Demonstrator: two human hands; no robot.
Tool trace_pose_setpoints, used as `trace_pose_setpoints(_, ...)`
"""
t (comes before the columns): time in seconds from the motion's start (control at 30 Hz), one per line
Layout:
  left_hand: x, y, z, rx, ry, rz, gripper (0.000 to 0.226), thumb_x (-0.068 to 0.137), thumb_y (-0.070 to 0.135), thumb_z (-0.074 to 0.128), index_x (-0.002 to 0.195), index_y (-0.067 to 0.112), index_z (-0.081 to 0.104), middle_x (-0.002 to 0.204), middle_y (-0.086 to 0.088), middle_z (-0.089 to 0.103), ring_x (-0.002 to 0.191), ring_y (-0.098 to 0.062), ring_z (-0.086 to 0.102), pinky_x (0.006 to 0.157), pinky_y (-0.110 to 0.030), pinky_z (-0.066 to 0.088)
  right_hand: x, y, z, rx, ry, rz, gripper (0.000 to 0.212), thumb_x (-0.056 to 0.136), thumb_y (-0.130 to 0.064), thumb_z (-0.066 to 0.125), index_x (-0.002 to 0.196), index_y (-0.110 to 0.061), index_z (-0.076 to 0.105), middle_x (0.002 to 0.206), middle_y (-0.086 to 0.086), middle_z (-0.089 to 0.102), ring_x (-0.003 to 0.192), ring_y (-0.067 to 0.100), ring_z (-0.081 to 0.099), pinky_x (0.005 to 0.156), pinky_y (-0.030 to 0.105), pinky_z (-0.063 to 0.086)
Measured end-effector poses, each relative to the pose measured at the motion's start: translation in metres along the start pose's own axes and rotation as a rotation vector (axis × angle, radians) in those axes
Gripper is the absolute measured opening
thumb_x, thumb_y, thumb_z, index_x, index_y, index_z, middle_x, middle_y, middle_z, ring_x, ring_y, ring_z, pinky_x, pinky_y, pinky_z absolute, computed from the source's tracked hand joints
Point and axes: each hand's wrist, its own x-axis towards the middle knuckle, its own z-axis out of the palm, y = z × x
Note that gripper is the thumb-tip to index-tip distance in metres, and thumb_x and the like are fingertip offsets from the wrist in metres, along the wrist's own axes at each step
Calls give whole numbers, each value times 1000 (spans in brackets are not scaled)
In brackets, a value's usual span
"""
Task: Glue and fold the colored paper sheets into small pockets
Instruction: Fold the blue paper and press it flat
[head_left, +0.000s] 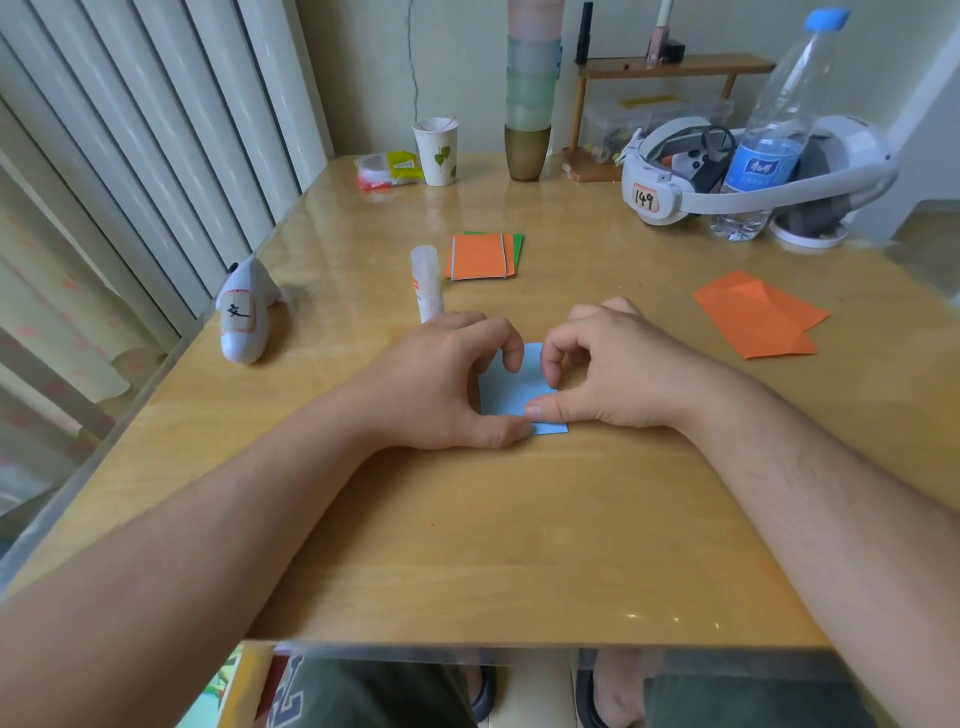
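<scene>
mid-frame, left hand (447, 384) and right hand (597, 374) pinching blue paper (511, 389), risking a crooked fold if slipping.

A small blue paper (511, 389) lies flat on the wooden worktop (467, 545), and both hands work on it. The left hand (441, 384) has its thumb pressing the paper's near left corner, its forefinger curled down onto the far edge. The right hand (602, 374) pinches the near edge with thumb and bent forefinger. Just beyond the blue paper stands a glue stick (427, 283); farther beyond it lies a stack of orange and green sheets (483, 256). To the right of the blue paper, well apart, rests a folded orange sheet (758, 314). To its left lies a white controller (244, 312).
</scene>
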Motion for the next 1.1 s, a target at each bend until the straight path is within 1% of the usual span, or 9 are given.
trace_pose_setpoints(0.23,-2,-11,-8,-32,-97,-67,56,63,78,76,100,41,55,90,13,51,89,-3,49,75,-15,39,0,1,0,1,-14,22,53,53,-76,77,82,-34,65,96,-13,58,113,13,40,101,39,44)
trace_pose_setpoints(0.3,1,-10,-9,-40,-77,-144,52,68,71,81,99,37,56,89,13,51,82,1,50,69,-15,36,8,2,2,25,40,62,52,53,-75,78,79,-32,66,89,-12,60,107,13,44,92,37,47)
trace_pose_setpoints(0.43,11,-5,-3,-3,48,-339,46,74,60,84,95,30,57,76,11,56,69,-2,51,59,-25,36,28,1,7,100,174,128,44,63,-58,92,72,-23,66,65,-11,57,69,12,52,61,31,42)
trace_pose_setpoints(0.53,16,-5,3,88,140,-365,36,84,56,78,92,28,56,72,11,56,71,-9,54,58,-29,38,35,2,9,92,218,138,41,72,-53,90,71,-21,65,63,-10,57,62,13,52,59,31,42)
trace_pose_setpoints(0.63,18,-8,7,162,199,-365,19,92,41,72,95,28,58,74,9,60,78,-22,58,65,-35,49,36,3,12,62,291,128,38,80,-48,86,72,-20,61,63,-10,56,62,11,51,55,30,37)
trace_pose_setpoints(0.73,19,-7,9,210,231,-376,9,95,32,67,98,28,59,79,3,64,84,-30,60,70,-43,53,36,4,14,26,340,120,38,83,-45,83,74,-18,58,63,-9,57,64,13,54,56,31,38)
trace_pose_setpoints(0.9,18,-6,8,236,246,-356,8,91,30,65,94,29,58,74,6,63,78,-27,60,67,-42,55,34,0,15,22,320,82,36,84,-43,82,73,-20,57,62,-9,56,64,11,52,58,30,39)
trace_pose_setpoints(1.0,12,-8,0,86,97,-288,14,88,35,72,88,33,57,67,12,57,67,-7,56,66,-35,53,27,2,9,66,227,47,35,77,-47,87,73,-23,63,67,-10,56,69,10,50,66,29,41)
trace_pose_setpoints(1.1,0,-8,-11,-53,-92,-217,29,79,53,83,83,36,60,66,15,56,66,-4,54,64,-24,45,13,6,1,-6,69,-1,39,62,-65,84,79,-34,68,87,-10,57,96,13,47,82,31,42)
